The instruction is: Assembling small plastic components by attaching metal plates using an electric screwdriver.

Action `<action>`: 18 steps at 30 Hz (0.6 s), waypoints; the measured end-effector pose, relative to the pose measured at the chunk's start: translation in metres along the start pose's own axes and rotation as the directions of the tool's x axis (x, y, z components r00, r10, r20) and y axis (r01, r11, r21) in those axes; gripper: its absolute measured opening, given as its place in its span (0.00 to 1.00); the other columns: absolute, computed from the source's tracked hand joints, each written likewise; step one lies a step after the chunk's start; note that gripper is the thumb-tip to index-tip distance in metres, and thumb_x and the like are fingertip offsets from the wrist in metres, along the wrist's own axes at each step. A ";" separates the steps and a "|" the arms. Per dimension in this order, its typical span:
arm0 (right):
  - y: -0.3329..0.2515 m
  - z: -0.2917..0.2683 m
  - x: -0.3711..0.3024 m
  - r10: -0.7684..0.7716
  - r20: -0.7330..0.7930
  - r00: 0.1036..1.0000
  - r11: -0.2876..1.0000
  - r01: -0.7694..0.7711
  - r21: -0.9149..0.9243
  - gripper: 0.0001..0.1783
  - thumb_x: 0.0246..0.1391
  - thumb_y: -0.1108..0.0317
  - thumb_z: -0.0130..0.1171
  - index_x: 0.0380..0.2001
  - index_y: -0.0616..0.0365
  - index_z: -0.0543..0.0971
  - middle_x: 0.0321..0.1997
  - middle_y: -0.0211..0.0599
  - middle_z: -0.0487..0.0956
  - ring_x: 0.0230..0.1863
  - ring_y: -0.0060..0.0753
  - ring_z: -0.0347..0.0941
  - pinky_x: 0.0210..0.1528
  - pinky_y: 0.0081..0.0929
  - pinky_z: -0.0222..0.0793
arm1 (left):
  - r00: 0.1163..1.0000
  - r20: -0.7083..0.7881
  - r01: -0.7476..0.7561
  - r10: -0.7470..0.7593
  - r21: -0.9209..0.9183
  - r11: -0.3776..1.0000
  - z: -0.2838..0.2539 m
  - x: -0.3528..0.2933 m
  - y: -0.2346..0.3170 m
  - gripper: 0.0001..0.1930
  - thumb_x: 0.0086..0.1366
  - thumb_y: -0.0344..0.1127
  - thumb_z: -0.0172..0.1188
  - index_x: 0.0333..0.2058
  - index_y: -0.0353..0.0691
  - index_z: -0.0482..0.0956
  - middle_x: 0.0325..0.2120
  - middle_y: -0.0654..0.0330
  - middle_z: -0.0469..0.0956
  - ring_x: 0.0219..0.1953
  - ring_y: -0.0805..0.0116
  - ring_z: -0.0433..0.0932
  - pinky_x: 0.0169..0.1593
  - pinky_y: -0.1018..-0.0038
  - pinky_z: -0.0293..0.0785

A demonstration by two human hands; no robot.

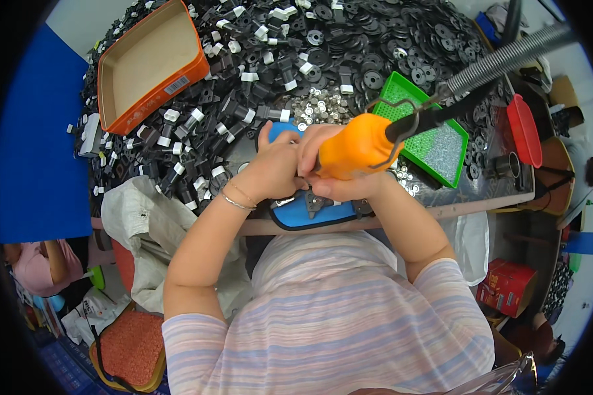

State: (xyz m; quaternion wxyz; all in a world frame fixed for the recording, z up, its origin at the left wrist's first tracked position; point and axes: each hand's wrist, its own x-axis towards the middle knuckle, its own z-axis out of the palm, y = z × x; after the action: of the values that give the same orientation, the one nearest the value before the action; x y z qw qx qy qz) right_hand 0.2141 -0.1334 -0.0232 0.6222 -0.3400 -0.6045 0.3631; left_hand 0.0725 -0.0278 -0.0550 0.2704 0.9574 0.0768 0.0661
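My right hand is wrapped round an orange power screwdriver, whose dark cable end points up to the right. Right beside it, my left hand is closed, with bent fingers meeting the right hand's. Whatever it grips, and the driver's tip, are hidden behind the fingers. Both hands are over a blue mat with a dark border at the table's near edge. On the mat, just below the hands, lies a small dark grey part. Small silver metal pieces are heaped just beyond the hands.
A coiled spring slants in from the upper right to the driver. Black plastic parts with white ends and black discs cover the far table. An orange box, a green tray and a red tray stand around.
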 end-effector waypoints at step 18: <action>-0.055 -0.128 -0.061 -0.301 -0.632 0.714 0.953 0.215 -0.211 0.26 0.52 0.72 0.57 0.55 0.66 0.65 0.45 0.39 0.72 0.38 0.28 0.71 0.44 0.26 0.66 | 0.975 -0.091 0.206 -0.202 0.033 0.978 0.019 0.013 0.030 0.25 0.45 0.41 0.71 0.41 0.37 0.75 0.41 0.58 0.77 0.55 0.57 0.67 0.62 0.43 0.38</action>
State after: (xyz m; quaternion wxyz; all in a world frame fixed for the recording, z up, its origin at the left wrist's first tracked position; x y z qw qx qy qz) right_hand 0.3442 -0.2123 -0.0114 0.8172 -0.3953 -0.4093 0.0919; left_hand 0.0912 -0.0603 -0.0541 0.2520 0.9461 0.1877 0.0778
